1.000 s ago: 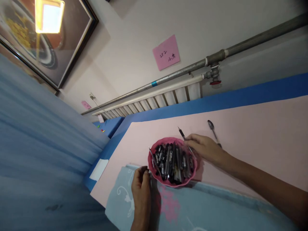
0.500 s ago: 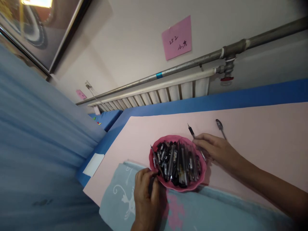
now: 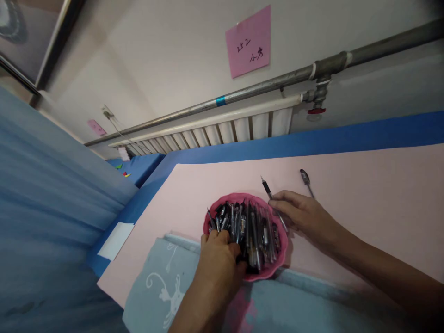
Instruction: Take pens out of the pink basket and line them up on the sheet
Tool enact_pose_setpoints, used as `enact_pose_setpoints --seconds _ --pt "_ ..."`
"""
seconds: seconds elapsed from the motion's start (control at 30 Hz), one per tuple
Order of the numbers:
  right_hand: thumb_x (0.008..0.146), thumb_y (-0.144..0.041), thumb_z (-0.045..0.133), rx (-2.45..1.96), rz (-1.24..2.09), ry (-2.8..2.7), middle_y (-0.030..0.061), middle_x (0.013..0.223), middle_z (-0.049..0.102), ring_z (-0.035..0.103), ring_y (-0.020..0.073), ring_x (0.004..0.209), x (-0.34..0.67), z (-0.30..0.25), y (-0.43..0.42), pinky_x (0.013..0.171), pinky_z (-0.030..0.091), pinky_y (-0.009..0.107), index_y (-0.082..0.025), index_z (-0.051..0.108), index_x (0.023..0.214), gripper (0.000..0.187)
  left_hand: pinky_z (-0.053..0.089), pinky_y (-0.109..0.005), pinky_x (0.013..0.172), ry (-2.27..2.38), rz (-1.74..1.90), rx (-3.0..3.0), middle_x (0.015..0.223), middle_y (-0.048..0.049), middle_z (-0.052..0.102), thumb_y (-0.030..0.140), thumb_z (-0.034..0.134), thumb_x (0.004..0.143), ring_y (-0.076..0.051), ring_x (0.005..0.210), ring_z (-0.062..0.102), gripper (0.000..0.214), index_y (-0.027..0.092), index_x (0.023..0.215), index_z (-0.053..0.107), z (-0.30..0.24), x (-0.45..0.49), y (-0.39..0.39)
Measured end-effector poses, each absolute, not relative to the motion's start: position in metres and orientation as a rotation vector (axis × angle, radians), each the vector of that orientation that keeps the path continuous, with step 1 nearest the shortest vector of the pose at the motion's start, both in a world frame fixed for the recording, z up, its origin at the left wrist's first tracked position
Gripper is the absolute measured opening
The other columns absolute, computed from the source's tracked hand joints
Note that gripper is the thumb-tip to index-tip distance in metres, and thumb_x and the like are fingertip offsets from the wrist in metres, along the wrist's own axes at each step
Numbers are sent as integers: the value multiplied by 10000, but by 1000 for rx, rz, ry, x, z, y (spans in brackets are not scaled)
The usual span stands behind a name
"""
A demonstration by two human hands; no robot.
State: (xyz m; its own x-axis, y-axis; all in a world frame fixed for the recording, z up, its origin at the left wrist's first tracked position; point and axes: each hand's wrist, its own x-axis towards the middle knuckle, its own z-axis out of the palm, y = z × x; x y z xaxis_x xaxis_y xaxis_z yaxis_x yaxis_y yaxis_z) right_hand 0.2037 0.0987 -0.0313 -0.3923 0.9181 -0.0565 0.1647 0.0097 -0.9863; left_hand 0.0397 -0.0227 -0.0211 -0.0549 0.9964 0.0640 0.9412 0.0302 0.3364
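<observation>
My left hand [image 3: 222, 259] covers the near rim of the pink bowl [image 3: 267, 274], fingertips buried among the heaped pens [image 3: 253, 226], so I cannot tell whether it grips one. My right hand [image 3: 301, 215], at the bowl's far right rim, pinches a black-tipped pen [image 3: 268, 188], its barrel mostly hidden under my fingers. Beyond the bowl, a loose pen [image 3: 306, 179] lies on the worktop [image 3: 381, 194].

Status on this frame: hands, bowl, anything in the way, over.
Left hand down in the bowl of pens, grip hidden. Right hand holding a single pen at the rim. Spare pen lies beyond, clear.
</observation>
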Motion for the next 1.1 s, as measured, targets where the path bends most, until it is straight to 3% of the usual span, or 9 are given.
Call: enact_pose_setpoints --seconds 0.23,0.37,0.63,0.9,1.1 --pt "746 -366 526 -1123 1435 -1642 -51 450 450 425 108 441 204 -27 98 442 324 245 -201 549 670 184 268 -337 669 2231 401 1931 704 -51 579 89 570 575 -220 734 469 137 210 592 632 -17 25 -21" --pt "753 -357 524 -1136 1458 -1603 -56 449 436 417 108 438 203 -23 93 448 316 248 -202 553 694 169 273 -330 675 2074 418 1956 759 -46 603 67 530 647 -206 752 490 195 221 672 646 -11 31 -30" --pt "764 -347 503 -1160 1471 -1642 -63 453 442 413 103 433 204 -29 99 464 326 246 -198 555 727 162 272 -350 697 1901 330 1986 741 -76 647 220 517 783 -220 736 519 194 212 675 678 -15 50 -31" --pt "766 -334 493 -1126 1412 -1712 -64 471 467 449 102 463 205 -30 102 486 349 231 -190 558 718 165 295 -319 697 1812 253 1974 753 -52 645 115 470 747 -203 769 519 186 196 677 622 0 51 -34" --pt "735 -316 525 -1074 1378 -1658 -68 483 466 416 77 431 204 -32 103 442 325 209 -180 546 677 149 332 -262 672 1686 395 1867 734 -17 641 71 518 668 -164 737 542 192 200 698 657 0 46 -38"
